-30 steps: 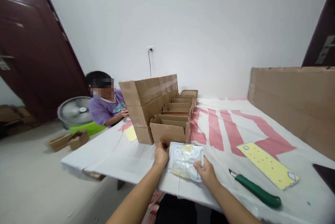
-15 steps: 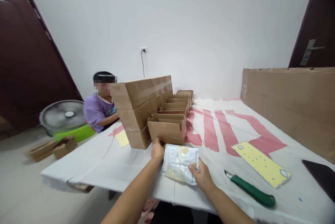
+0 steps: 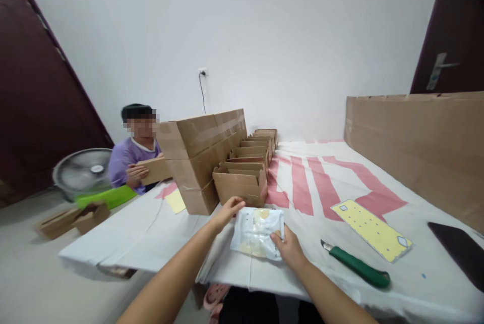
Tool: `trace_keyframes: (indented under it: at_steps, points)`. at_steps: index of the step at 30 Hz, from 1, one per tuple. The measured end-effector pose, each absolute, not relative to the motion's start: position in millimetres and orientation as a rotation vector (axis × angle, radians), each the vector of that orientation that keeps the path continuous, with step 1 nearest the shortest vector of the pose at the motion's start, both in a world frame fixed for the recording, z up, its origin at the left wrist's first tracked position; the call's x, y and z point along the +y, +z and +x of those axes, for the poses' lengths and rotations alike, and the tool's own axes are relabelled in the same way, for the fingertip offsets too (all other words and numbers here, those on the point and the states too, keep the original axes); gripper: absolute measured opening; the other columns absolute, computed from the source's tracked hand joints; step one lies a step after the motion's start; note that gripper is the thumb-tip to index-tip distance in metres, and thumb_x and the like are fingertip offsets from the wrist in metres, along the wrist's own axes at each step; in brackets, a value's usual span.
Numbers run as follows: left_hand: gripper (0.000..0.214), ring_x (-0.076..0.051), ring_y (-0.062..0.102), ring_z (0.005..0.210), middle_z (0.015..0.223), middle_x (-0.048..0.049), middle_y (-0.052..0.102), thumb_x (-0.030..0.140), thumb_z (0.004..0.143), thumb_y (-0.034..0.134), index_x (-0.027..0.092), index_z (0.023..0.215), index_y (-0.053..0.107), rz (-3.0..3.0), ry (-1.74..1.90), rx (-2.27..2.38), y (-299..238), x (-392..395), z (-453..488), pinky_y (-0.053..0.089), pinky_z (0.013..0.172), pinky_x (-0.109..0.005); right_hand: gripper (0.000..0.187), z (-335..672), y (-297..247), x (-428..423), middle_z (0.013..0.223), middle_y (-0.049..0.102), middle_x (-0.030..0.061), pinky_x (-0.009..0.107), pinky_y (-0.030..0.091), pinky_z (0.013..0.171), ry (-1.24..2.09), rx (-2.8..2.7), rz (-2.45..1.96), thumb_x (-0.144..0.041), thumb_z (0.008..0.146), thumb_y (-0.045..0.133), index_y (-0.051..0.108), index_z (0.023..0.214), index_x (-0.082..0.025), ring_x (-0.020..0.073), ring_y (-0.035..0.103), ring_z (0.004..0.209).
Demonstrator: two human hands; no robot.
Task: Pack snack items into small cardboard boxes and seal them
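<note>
A shiny white plastic pouch (image 3: pixel 257 233) with pale yellow patches lies flat near the table's front edge. My right hand (image 3: pixel 289 246) grips its right edge, the thumb on top and the other fingers mostly hidden underneath. Just beyond the pouch's upper left corner is my left hand (image 3: pixel 229 211), fingers stretched to the right and holding nothing. Those fingers are in front of the nearest open cardboard box (image 3: pixel 240 185); whether they touch it I cannot tell. More open boxes (image 3: pixel 249 153) stand in a row behind that one.
Stacked closed cartons (image 3: pixel 198 162) form a wall left of the row. To the right lie a green utility knife (image 3: pixel 359 266) with its blade out, a yellow spotted card (image 3: pixel 372 230) and a dark flat object (image 3: pixel 459 248). A person (image 3: pixel 132 157) holding a carton sits at left, near a fan (image 3: pixel 86 172).
My left hand has come away from the lower front of the nearest box, its fingers now extended. At left, the person has turned and a carton shows in their hands.
</note>
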State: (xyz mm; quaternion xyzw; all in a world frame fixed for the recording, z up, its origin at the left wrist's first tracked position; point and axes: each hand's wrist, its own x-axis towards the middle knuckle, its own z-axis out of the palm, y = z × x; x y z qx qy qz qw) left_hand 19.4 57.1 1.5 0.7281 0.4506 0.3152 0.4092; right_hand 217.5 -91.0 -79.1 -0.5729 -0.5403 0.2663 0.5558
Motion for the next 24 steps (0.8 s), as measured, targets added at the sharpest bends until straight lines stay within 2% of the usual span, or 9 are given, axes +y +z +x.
trace_keyframes:
  at_steps: [2, 4, 6, 8, 12, 16, 18, 21, 24]
  points:
    - [0.054, -0.02, 0.061, 0.085, 0.099, -0.0054, 0.066, 0.05, 0.057, 0.074, 0.019, 0.099, 0.061, 1.913, 0.728, 1.072, 8.3, 48.0, 21.6, 0.048, 0.071, -0.028, 0.044, 217.8, -77.9, -92.2, 0.1, 0.07, 0.0108, 0.035, 0.05, 0.078, 0.639, -1.274, -1.345, -0.044, 0.08, 0.051, 0.055, 0.113, -0.015, 0.0255, 0.065, 0.09]
    - [0.05, -0.018, 0.06, 0.078, 0.088, -0.0035, 0.067, 0.039, 0.05, 0.079, 0.017, 0.092, 0.064, 1.985, 0.672, 1.054, 15.7, 44.3, 21.4, 0.047, 0.067, -0.027, 0.04, 218.2, -77.6, -92.7, 0.097, 0.069, 0.0091, 0.033, 0.05, 0.075, 0.643, -1.286, -1.348, -0.045, 0.082, 0.051, 0.054, 0.11, -0.017, 0.0239, 0.064, 0.086]
    - [0.039, -0.017, 0.059, 0.071, 0.078, -0.0015, 0.066, 0.033, 0.052, 0.077, 0.016, 0.084, 0.065, 2.05, 0.658, 1.087, 24.5, 46.4, 17.6, 0.047, 0.063, -0.026, 0.035, 218.4, -78.5, -92.1, 0.089, 0.069, 0.0074, 0.033, 0.049, 0.071, 0.628, -1.315, -1.374, -0.047, 0.082, 0.05, 0.055, 0.101, -0.018, 0.0225, 0.063, 0.078]
    - [0.029, -0.018, 0.06, 0.072, 0.076, -0.0006, 0.064, 0.029, 0.056, 0.074, 0.017, 0.081, 0.065, 2.118, 0.705, 1.163, 34.9, 52.8, 10.8, 0.048, 0.065, -0.027, 0.031, 218.4, -80.3, -90.7, 0.087, 0.067, 0.0068, 0.032, 0.048, 0.069, 0.6, -1.325, -1.388, -0.046, 0.082, 0.049, 0.053, 0.096, -0.018, 0.0211, 0.062, 0.075]
    - [0.019, -0.023, 0.057, 0.096, 0.096, -0.005, 0.061, 0.02, 0.068, 0.062, 0.018, 0.086, 0.062, 2.223, 0.956, 1.453, 53.6, 64.4, -3.4, 0.046, 0.088, -0.035, 0.024, 218.3, -83.2, -88.0, 0.097, 0.065, 0.0073, 0.032, 0.048, 0.072, 0.572, -1.301, -1.374, -0.036, 0.079, 0.051, 0.05, 0.097, -0.02, 0.0189, 0.062, 0.077]
    - [0.03, -0.033, 0.041, 0.121, 0.123, -0.0151, 0.048, 0.022, 0.076, 0.055, 0.016, 0.106, 0.057, 2.26, 1.179, 1.731, 49.0, 50.6, -0.3, 0.032, 0.102, -0.049, 0.018, 217.4, -82.3, -88.3, 0.09, 0.064, 0.0053, 0.032, 0.047, 0.07, 0.569, -1.347, -1.393, -0.034, 0.08, 0.049, 0.051, 0.091, -0.02, 0.0179, 0.06, 0.074]
    - [0.034, -0.032, 0.039, 0.122, 0.127, -0.0138, 0.047, 0.025, 0.076, 0.058, 0.018, 0.11, 0.056, 2.389, 1.167, 1.739, 34.0, 35.8, 10.0, 0.032, 0.103, -0.048, 0.016, 216.8, -81.8, -88.9, 0.087, 0.063, 0.0046, 0.031, 0.046, 0.07, 0.551, -1.381, -1.406, -0.033, 0.08, 0.049, 0.053, 0.088, -0.02, 0.0179, 0.059, 0.073]
    - [0.042, -0.031, 0.042, 0.119, 0.127, -0.0118, 0.048, 0.027, 0.075, 0.062, 0.022, 0.116, 0.055, 2.735, 0.943, 1.72, 4.8, 19.0, 29.0, 0.038, 0.097, -0.044, 0.014, 216.4, -82.2, -89.4, 0.083, 0.063, 0.0036, 0.031, 0.045, 0.07, 0.539, -1.43, -1.429, -0.032, 0.08, 0.049, 0.054, 0.086, -0.02, 0.0178, 0.058, 0.072]
    - [0.048, -0.031, 0.041, 0.119, 0.128, -0.0107, 0.048, 0.025, 0.073, 0.063, 0.026, 0.12, 0.053, 2.729, 0.759, 1.819, -18.0, 18.3, 44.2, 0.042, 0.09, -0.043, 0.013, 217.0, -82.6, -89.3, 0.082, 0.063, 0.0031, 0.03, 0.044, 0.07, 0.547, -1.457, -1.44, -0.031, 0.08, 0.049, 0.055, 0.085, -0.02, 0.0174, 0.058, 0.073]
